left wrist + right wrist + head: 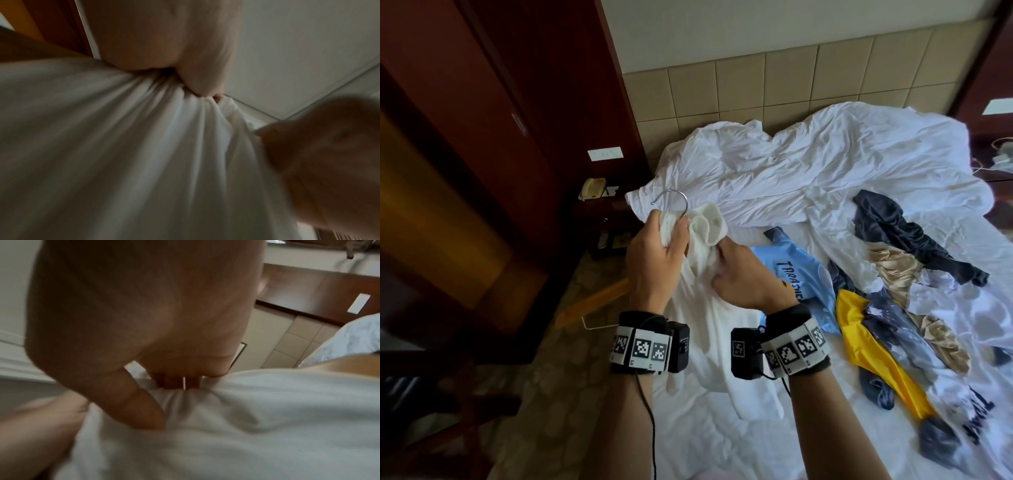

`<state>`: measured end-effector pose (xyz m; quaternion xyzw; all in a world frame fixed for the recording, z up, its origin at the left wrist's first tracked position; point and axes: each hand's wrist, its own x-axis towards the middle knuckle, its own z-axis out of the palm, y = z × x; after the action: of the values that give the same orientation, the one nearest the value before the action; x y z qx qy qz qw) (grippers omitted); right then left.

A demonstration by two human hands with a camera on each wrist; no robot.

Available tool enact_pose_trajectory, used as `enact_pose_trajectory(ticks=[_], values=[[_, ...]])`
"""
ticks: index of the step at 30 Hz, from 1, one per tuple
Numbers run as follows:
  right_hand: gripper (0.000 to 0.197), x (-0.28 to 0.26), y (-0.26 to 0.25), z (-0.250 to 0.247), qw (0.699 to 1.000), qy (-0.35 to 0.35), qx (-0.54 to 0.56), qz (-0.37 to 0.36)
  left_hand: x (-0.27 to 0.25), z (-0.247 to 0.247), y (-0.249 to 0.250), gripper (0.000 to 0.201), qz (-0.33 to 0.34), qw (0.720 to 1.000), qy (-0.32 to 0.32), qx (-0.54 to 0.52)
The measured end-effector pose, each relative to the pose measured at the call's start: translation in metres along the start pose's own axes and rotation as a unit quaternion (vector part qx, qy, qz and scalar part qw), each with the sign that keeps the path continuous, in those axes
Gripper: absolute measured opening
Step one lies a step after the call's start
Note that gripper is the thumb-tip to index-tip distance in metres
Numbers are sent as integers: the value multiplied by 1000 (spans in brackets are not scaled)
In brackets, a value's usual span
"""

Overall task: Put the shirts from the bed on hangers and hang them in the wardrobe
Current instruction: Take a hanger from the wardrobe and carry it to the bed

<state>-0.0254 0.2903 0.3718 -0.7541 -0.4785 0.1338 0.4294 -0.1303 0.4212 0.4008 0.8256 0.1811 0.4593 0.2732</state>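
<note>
1. The white shirt [709, 308] hangs above the bed [722, 445], bunched at its top around a hanger [599, 301] whose metal hook [671, 198] sticks out.
2. The left hand [654, 253] grips the gathered fabric below the hook, fingers [203, 68] curled tight.
3. The right hand [743, 277] pinches the cloth beside it.
4. Other shirts [801, 274] lie on the bed.

The shirt [702, 308] in hand is plain white, its hanger [592, 301] pale wood with a silver hook [673, 197]. The bedding [825, 161] is white. On it lie a light-blue shirt [801, 274] with dark lettering, a yellow cloth [873, 349], a navy garment [904, 236] and a beige one [893, 267]. The wardrobe [482, 120] is reddish-brown, the headboard [774, 89] beige squares. Wristbands [642, 349] carry black-and-white square codes.
</note>
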Motion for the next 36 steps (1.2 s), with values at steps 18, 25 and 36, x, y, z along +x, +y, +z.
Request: enact_pose_trajectory(ticks=[18, 25, 36], values=[[84, -5, 3, -5, 991, 124, 45, 23, -11, 17, 20, 130, -205, 934, -206, -208], [81, -6, -5, -7, 967, 225, 79, 92, -14, 28, 10, 94, -137, 934, -232, -233], [69, -5, 3, -20, 917, 349, 96, 165, -5, 6, -30, 69, -70, 954, -210, 204]])
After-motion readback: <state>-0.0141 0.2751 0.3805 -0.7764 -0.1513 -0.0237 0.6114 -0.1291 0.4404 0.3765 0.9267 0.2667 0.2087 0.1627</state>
